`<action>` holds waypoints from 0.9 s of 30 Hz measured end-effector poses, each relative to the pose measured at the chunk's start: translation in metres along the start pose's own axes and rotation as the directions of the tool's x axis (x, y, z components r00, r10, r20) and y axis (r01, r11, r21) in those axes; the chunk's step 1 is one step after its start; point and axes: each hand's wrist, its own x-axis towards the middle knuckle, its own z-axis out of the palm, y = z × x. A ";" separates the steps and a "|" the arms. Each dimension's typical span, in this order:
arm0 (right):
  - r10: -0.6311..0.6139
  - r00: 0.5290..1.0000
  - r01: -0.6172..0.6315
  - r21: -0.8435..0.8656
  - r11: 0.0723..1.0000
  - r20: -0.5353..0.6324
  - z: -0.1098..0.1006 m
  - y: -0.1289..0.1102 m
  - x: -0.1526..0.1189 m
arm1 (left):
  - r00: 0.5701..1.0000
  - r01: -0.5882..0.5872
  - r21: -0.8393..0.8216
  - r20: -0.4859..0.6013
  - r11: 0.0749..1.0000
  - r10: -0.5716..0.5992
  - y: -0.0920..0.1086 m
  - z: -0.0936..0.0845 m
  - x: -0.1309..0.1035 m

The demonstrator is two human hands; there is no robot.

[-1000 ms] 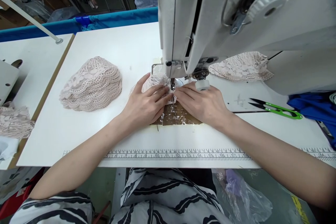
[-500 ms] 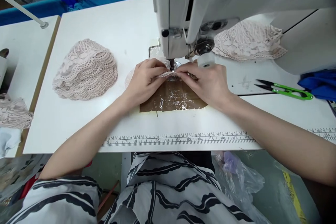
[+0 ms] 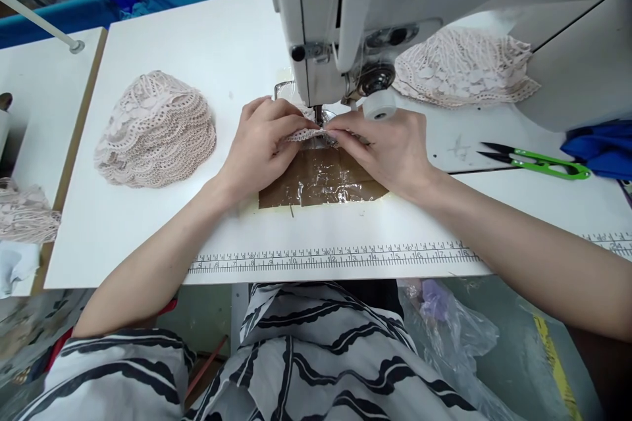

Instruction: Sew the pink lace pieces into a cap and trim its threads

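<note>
A narrow strip of pale pink lace (image 3: 305, 135) lies at the needle and presser foot (image 3: 318, 114) of a white sewing machine (image 3: 320, 20). My left hand (image 3: 264, 145) pinches the lace just left of the foot, fingers bent over it. Close on the right, my right hand (image 3: 388, 148) grips the lace edge between thumb and forefinger. The rest of this lace piece is mostly hidden behind my hands. Beneath both hands, shiny brown tape (image 3: 323, 181) covers the table in front of the needle plate.
A stack of pink lace pieces (image 3: 157, 131) sits at left, another lace pile (image 3: 467, 69) under the machine arm. Green thread snips (image 3: 538, 161) lie at right beside blue cloth (image 3: 602, 150). A printed ruler (image 3: 326, 258) runs along the front edge of the table.
The camera view has shifted slightly. My left hand has its fingertips nearer the foot, and the lace between my hands lies a little more slanted. Both hands still hold it.
</note>
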 end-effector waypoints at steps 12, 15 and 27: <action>-0.002 1.000 0.002 -0.014 1.000 0.015 0.001 0.003 0.002 | 0.995 0.099 -0.002 0.010 0.995 -0.099 0.012 0.004 0.011; 0.004 1.000 -0.004 -0.002 1.000 0.023 0.002 0.003 0.002 | 0.991 0.134 0.059 -0.004 0.989 -0.134 0.015 0.006 0.011; -0.008 0.999 0.010 -0.054 0.998 0.032 0.003 0.002 0.002 | 0.989 0.136 0.141 -0.079 0.981 -0.126 0.008 0.017 0.013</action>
